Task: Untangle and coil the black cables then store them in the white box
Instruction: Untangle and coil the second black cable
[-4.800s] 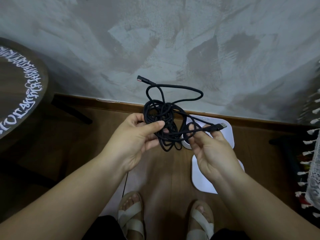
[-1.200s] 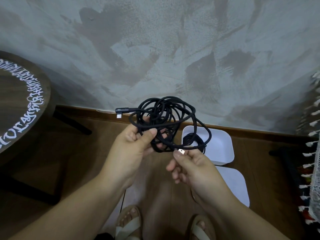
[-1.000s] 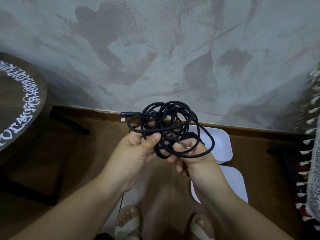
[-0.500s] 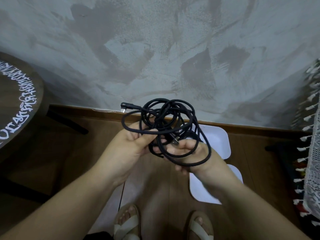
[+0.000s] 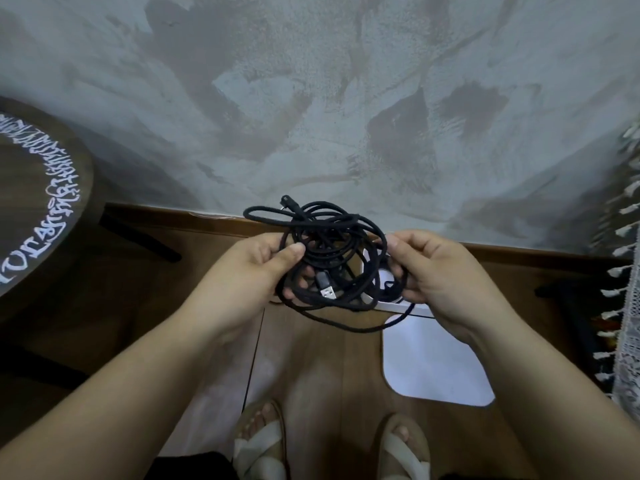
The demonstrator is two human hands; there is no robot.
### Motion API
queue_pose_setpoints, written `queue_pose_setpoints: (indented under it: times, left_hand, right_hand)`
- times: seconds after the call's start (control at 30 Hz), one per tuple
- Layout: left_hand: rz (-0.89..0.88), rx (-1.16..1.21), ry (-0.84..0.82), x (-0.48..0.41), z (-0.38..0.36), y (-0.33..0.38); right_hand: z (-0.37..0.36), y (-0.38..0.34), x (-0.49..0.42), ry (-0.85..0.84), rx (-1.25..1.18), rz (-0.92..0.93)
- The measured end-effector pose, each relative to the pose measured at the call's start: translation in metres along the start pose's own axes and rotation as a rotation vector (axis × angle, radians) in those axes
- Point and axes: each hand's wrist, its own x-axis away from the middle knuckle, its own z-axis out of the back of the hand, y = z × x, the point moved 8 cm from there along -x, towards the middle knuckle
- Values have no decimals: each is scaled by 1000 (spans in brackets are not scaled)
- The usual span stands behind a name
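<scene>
A tangled bundle of black cable [image 5: 332,251] hangs in the air between my hands, above the floor. My left hand [image 5: 252,271] pinches strands on the bundle's left side between thumb and fingers. My right hand [image 5: 436,271] grips loops on its right side. A silver USB plug [image 5: 327,292] dangles inside the bundle, and an angled black plug [image 5: 288,202] sticks out at the top. The white box [image 5: 388,303] stands on the floor behind the cable, mostly hidden by my right hand; a dark cable piece shows inside it. Its white lid [image 5: 436,368] lies flat just in front.
A round dark wooden table [image 5: 31,202] with white lettering stands at the left. The grey plaster wall [image 5: 311,98] rises behind the wooden skirting. A lace cloth with tassels [image 5: 627,306] hangs at the right edge. My sandalled feet [image 5: 263,441] are on the wooden floor below.
My right hand let go of the silver USB plug and moved right to grip the bundle's right loops. The plug now dangles in the middle. The bundle is spread wider between both hands.
</scene>
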Motion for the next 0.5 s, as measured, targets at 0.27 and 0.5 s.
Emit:
queue_pose_setpoints:
  times: [0.27, 0.5]
  left_hand:
    - [30, 106, 189, -8, 23, -3]
    - [55, 213, 177, -5, 19, -2]
  right_hand:
    - [27, 6, -8, 230, -242, 21]
    - [12, 15, -8, 137, -544, -115]
